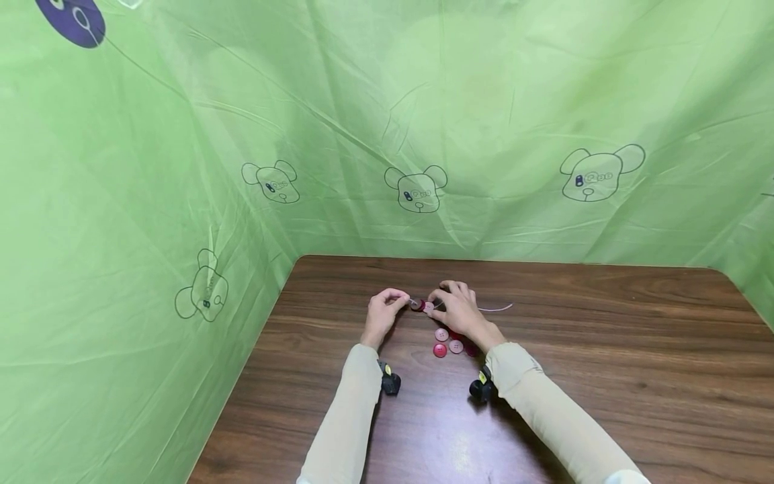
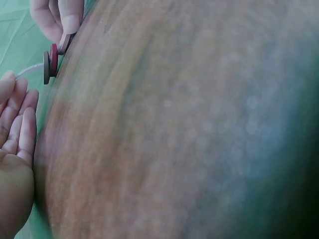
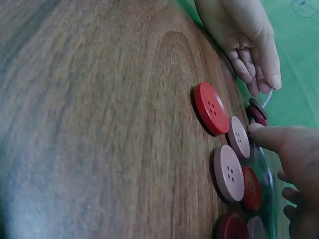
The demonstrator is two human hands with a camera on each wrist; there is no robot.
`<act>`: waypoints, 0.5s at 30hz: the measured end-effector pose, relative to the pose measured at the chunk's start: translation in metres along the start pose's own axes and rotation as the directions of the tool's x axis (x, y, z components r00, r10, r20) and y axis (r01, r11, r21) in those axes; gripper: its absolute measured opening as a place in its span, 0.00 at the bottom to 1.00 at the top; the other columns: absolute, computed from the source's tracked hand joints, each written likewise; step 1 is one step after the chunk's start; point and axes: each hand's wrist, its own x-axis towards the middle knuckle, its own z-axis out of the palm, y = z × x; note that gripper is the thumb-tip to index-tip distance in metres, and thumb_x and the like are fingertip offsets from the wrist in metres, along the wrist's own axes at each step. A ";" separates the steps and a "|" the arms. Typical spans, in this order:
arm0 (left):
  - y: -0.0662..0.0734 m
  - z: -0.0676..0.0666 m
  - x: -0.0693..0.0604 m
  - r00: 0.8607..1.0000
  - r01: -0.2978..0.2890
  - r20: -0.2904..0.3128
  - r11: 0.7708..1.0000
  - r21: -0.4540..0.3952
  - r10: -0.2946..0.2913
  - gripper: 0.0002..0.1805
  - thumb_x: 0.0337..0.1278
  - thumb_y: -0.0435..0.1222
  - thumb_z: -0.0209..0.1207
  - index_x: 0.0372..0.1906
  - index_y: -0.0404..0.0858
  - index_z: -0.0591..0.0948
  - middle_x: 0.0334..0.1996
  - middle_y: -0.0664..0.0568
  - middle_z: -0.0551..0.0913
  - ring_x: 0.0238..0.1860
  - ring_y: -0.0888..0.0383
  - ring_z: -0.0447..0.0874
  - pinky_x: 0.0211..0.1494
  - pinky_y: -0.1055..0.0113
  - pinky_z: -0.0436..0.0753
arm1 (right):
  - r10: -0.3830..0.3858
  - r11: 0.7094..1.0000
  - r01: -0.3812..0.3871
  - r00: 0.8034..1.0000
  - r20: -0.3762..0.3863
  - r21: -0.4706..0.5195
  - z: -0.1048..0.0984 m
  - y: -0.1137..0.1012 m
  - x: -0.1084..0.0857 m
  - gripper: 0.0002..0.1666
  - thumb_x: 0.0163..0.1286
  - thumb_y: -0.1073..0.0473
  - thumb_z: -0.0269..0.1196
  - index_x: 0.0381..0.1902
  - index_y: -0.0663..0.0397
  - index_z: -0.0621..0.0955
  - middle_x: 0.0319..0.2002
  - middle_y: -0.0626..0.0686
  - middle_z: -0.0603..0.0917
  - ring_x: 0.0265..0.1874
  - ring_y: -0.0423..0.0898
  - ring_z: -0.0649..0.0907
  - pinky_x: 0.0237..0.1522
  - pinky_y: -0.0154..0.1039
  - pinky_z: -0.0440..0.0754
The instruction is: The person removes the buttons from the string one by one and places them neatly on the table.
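Note:
A pale string carries a dark brownish button and a dark red button, close together above the wooden table. My left hand pinches the string's left end between thumb and index finger, the other fingers loosely extended. Just right of the dark buttons, my right hand pinches a pink button between thumb and fingertip. Whether the string passes through this pink button cannot be made out. Past the right hand, the string's other end trails onto the table.
Several loose buttons lie below the right hand: a bright red button, a pink button and a dark red button among them. The right wrist partly covers this group in the head view. Green cloth walls stand behind the table and at its sides.

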 end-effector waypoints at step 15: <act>0.000 0.001 0.000 1.000 -0.003 -0.004 1.000 0.004 0.004 0.05 0.55 0.37 0.66 0.34 0.40 0.86 0.32 0.48 0.87 0.31 0.65 0.79 0.36 0.72 0.75 | 0.006 1.000 -0.006 1.000 -0.004 -0.012 0.003 0.003 0.001 0.13 0.60 0.47 0.68 0.40 0.45 0.81 0.61 0.61 0.72 0.62 0.63 0.65 0.59 0.61 0.59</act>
